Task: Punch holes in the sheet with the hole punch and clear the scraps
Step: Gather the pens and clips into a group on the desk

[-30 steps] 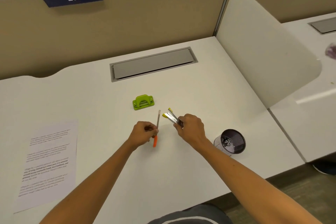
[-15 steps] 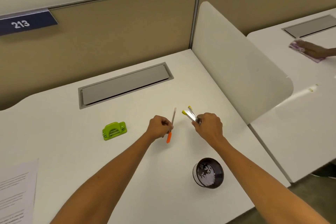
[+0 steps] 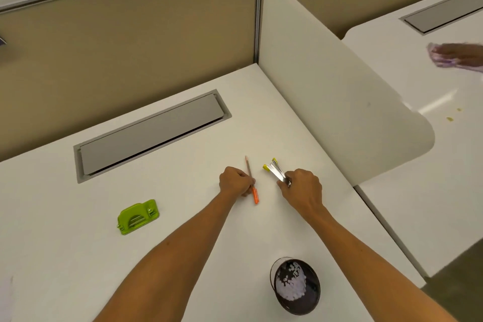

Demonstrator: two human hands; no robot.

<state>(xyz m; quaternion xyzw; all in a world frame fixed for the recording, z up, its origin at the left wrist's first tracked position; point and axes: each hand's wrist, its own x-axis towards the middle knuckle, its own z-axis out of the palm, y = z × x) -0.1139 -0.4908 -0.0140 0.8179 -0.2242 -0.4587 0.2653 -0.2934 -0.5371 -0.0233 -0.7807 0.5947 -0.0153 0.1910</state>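
My left hand (image 3: pixel 235 181) grips a thin pen (image 3: pixel 251 180) with an orange end, held low over the white desk (image 3: pixel 183 256). My right hand (image 3: pixel 303 188) grips a metal tool with yellow tips (image 3: pixel 274 171), its prongs pointing up and left. A green hole punch (image 3: pixel 138 216) lies on the desk to the left of both hands. A dark cup (image 3: pixel 295 286) with white paper scraps inside stands near the front edge, under my right forearm. Only a sliver of the printed sheet (image 3: pixel 5 298) shows at the far left edge.
A grey cable hatch (image 3: pixel 149 133) is set into the desk at the back. A white divider panel (image 3: pixel 339 91) separates this desk from the one on the right, where another person's hand (image 3: pixel 460 53) holds a purple cloth. Beige partition walls stand behind.
The view has swung to the right, so the sheet has slid almost out of frame and the cup now sits below my hands. Both hands keep their grips.
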